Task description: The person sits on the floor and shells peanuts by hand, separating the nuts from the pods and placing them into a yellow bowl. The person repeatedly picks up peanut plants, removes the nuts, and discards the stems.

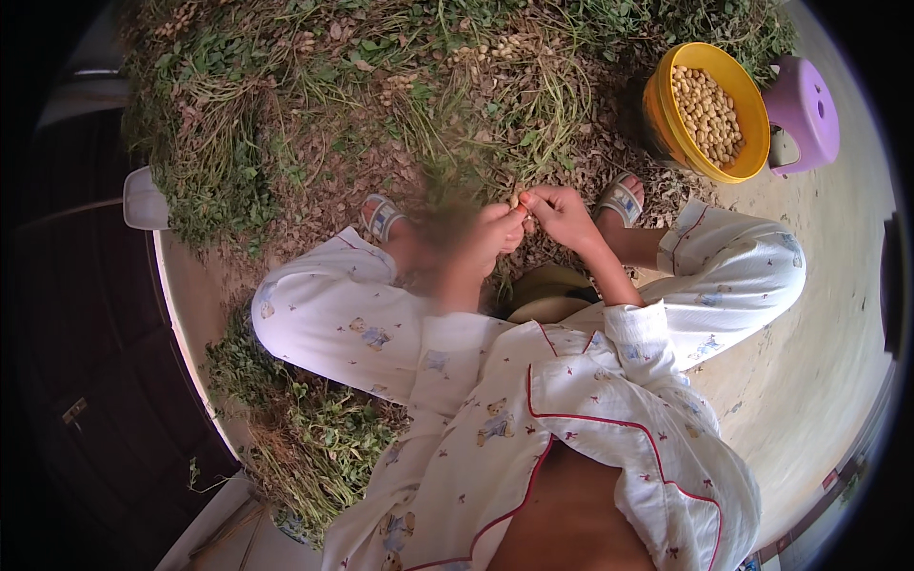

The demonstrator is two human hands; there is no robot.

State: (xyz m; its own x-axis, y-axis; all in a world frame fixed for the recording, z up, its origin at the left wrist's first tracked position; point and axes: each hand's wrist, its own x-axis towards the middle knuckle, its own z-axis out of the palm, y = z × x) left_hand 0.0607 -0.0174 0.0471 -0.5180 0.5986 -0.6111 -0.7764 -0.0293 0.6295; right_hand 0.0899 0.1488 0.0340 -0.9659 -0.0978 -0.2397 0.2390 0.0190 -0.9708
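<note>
My left hand (493, 232) is closed near the middle of the view, on what look like peanut pods and plant stems, partly blurred. The fingertips of my right hand (557, 214) pinch a peanut pod (515, 200) where the two hands meet. Blurred green peanut foliage (453, 178) lies just beyond my left hand. Uprooted peanut plants (428, 107) spread across the ground ahead, some with pods (500, 48) on their roots. At the upper right, a yellow bucket (758, 118) holds many picked peanuts (703, 114).
A purple plastic stool (821, 107) stands beside the bucket. More plants (314, 442) lie in a heap behind my left knee. My sandalled feet rest among dry leaves (321, 168). A pale plastic container (145, 200) is at the far left, near a dark door (93, 321).
</note>
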